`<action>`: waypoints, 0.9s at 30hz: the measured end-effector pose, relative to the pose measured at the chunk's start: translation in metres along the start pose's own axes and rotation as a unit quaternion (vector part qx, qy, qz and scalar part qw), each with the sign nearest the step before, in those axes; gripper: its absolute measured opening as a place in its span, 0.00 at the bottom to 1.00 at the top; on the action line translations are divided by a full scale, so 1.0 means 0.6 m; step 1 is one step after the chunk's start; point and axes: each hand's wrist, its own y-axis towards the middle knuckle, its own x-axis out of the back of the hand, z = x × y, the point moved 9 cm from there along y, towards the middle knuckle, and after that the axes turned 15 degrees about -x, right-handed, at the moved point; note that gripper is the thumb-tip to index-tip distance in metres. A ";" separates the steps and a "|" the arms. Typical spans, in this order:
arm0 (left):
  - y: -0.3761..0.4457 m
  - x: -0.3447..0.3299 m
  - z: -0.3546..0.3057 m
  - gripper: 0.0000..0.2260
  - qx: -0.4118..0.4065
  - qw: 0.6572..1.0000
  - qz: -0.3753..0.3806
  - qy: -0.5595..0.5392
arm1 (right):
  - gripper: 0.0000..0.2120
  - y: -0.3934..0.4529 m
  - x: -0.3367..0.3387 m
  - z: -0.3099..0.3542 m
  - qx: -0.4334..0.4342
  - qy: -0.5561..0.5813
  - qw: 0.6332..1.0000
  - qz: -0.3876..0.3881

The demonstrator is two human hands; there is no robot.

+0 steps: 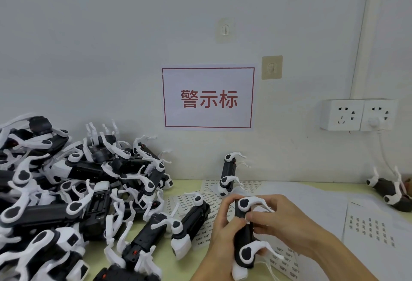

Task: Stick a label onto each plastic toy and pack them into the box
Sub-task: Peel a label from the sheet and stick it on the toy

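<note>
The task looks barely begun: the left hand [225,225] grips one plastic toy [244,234] while the right hand's fingers [253,217] pinch a small label against its side, a large pile of toys [66,191] waits left of them, and no box is visible.

Two bare hands are visible: left hand [225,220] and right hand [276,218]. Both forearms are uncovered up to the frame edge; no sleeve shows. Fingernails are short and unpainted where they can be seen.
</note>
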 end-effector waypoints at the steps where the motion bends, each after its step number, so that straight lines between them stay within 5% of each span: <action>1: -0.001 0.000 0.001 0.21 0.002 1.000 -0.002 -0.006 | 0.09 -0.001 -0.002 0.000 0.000 0.003 1.000 0.008; 11: -0.003 -0.002 -0.002 0.19 0.015 0.999 -0.028 -0.044 | 0.17 -0.004 -0.005 0.001 0.004 -0.039 0.998 0.051; 17: -0.009 -0.009 0.010 0.25 0.069 0.996 -0.012 -0.051 | 0.13 -0.015 0.017 0.004 -0.032 -0.072 0.996 0.033; 27: -0.008 -0.018 0.012 0.29 0.077 0.993 -0.021 -0.087 | 0.14 -0.007 0.031 0.009 -0.043 -0.041 0.996 -0.073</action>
